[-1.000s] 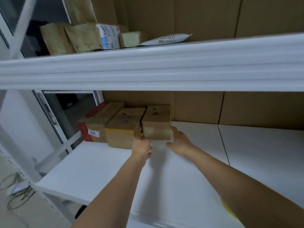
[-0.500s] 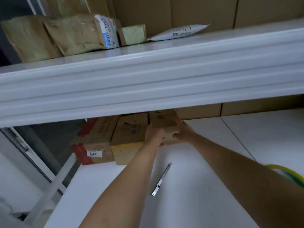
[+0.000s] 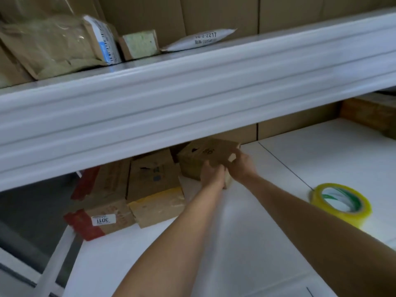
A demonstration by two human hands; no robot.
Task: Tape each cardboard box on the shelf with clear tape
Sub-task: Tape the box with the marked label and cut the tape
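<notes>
A small brown cardboard box [image 3: 205, 154] sits tilted on the white lower shelf [image 3: 267, 243], turned away from its neighbours. My left hand [image 3: 212, 174] grips its near left corner. My right hand [image 3: 241, 166] grips its near right side, fingers curled over the top edge. Two more cardboard boxes lie to the left: a middle box [image 3: 153, 183] with yellowish tape on its front, and a box with red tape and a white label [image 3: 102, 198]. A roll of tape with a yellow-green tint [image 3: 340, 203] lies flat on the shelf at the right.
The white beam of the upper shelf [image 3: 192, 99] hangs low over the boxes. On that upper shelf lie padded brown mailers [image 3: 53, 46], a small box [image 3: 140, 43] and a white mailer [image 3: 201, 39]. Another cardboard box [image 3: 370, 114] stands far right. Cardboard panels line the back.
The small box has been pulled off the row and turned, its front swinging right and toward me. My view has dropped and shifted right, bringing the tape roll into sight; the blade on the shelf is now hidden.
</notes>
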